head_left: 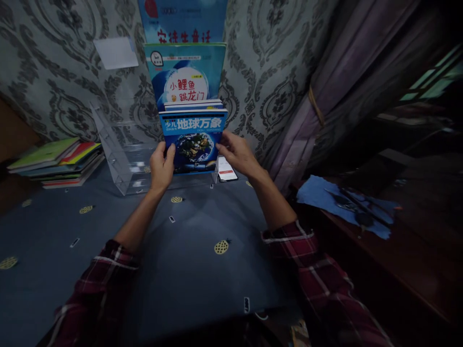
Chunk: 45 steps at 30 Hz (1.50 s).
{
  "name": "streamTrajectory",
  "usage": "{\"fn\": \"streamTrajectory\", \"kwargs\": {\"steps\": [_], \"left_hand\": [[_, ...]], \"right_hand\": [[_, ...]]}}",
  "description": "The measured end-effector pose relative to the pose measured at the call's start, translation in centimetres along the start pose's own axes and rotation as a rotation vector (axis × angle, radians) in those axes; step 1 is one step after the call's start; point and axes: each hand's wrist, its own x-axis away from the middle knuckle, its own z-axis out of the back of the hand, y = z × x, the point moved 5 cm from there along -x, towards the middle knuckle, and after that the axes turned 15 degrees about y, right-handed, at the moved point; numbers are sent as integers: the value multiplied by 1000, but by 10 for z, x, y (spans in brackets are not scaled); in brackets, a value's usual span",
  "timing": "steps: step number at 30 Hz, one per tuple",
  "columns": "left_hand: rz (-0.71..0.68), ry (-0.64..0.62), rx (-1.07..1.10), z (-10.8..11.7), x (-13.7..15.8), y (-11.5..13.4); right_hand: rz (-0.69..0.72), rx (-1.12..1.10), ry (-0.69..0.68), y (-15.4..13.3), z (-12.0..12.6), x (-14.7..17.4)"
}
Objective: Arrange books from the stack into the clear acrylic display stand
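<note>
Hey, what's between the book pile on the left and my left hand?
In the head view, part of the clear rack stands between the book pile and your left hand, which grips the Earth book.

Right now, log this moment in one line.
left hand: holds front book by left edge | right hand: holds its right edge | rack: on table | phone: near rack's right end

Books (pixel 186 70) stand in the rack (pixel 113 156) on the desk (pixel 188 284), between a pile (pixel 60 161), left, and a phone (pixel 226 168), right; wall (pixel 278 53) behind.
</note>
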Motion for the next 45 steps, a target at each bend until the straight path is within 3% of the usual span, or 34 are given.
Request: {"fn": "streamTrajectory", "kwargs": {"steps": [8, 17, 22, 26, 30, 37, 45], "left_hand": [[-37, 47, -47, 2, 4, -3], [-30, -30, -97, -3, 10, -22], [-222, -139, -492, -1, 10, -15], [-195, -332, -843, -2, 11, -14], [-169, -409, -998, -3, 13, -9], [-106, -463, -1072, -6, 18, -3], [-71, -459, -1036, -6, 20, -2]], "right_hand": [[-6, 59, 33, 0, -5, 3], [-30, 155, -35, 18, -16, 11], [-61, 190, -15, 29, -17, 13], [-74, 202, 14, 28, -16, 14], [-106, 215, 30, 28, -15, 15], [-234, 292, 30, 40, -15, 18], [-229, 281, 37, 40, -20, 21]]}}
